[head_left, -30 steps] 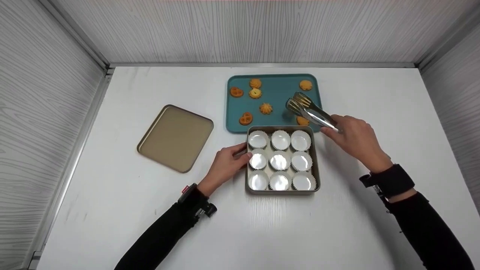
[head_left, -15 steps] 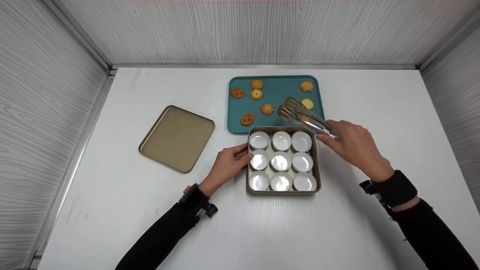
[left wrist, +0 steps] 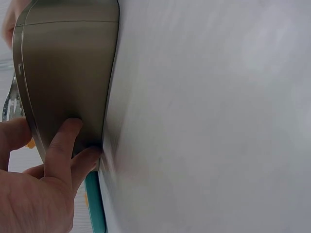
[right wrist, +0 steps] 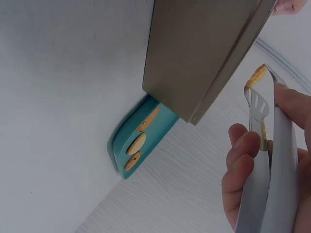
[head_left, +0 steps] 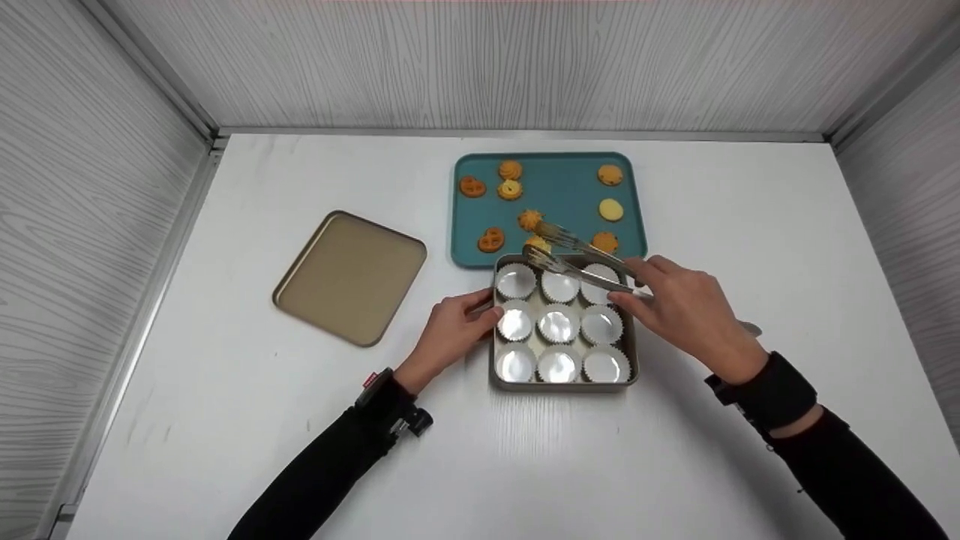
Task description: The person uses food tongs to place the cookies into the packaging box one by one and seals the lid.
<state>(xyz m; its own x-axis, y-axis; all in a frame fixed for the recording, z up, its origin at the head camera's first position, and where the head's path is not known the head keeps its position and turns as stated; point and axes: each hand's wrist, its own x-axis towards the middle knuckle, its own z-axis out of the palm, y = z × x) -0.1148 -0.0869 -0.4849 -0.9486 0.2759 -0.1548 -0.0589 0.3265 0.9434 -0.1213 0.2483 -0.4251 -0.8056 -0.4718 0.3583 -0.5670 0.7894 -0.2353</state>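
My right hand (head_left: 690,315) holds metal tongs (head_left: 592,279) low over the back of a gold-brown square tin (head_left: 636,352). In the right wrist view, a golden ridged cookie (right wrist: 257,76) is caught between the tongs' slotted tips. The tin holds white fluted paper cups (head_left: 558,324) in rows of three; the tongs cover part of the back row. At the tin's left wall is my left hand (head_left: 454,334), its thumb over the rim and its fingers (left wrist: 60,150) against the outer side. Behind the tin lies a teal tray (head_left: 562,184) with several cookies, including a pretzel-shaped cookie (head_left: 491,240).
A shallow gold-brown square lid (head_left: 352,277) lies to the left on the white table (head_left: 375,465). The tin's back edge overlaps the tray's front edge in the head view. A grey wood-grain panel (head_left: 517,67) rises behind the table.
The right hand and tongs have moved left and toward me, from the tray's right part to over the tin's back edge, uncovering cookies at the tray's right. My left hand stays on the tin.
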